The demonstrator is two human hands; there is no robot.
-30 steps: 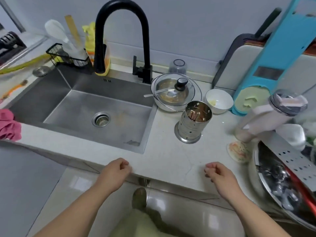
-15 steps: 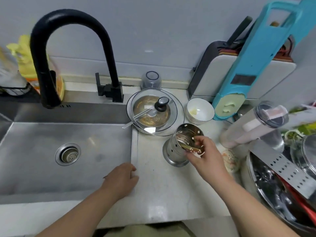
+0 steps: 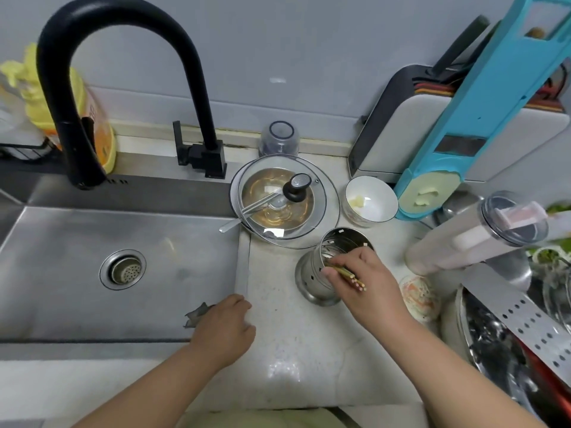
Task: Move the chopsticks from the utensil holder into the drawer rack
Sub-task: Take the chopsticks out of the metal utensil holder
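Pale countertop, right hand pinching chopsticks over utensil holder, left hand resting loose

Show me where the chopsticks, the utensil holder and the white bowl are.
chopsticks (image 3: 355,281): head view, on the bundled ends beside the right hand.
utensil holder (image 3: 310,281): head view, on its perforated steel wall.
white bowl (image 3: 381,208): head view, on its bare inner wall.

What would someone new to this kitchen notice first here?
Probably the right hand at centre, pinching a bundle of chopsticks at the steel utensil holder. Next, the tall black faucet arching over the sink on the left, where the left hand rests on the edge.
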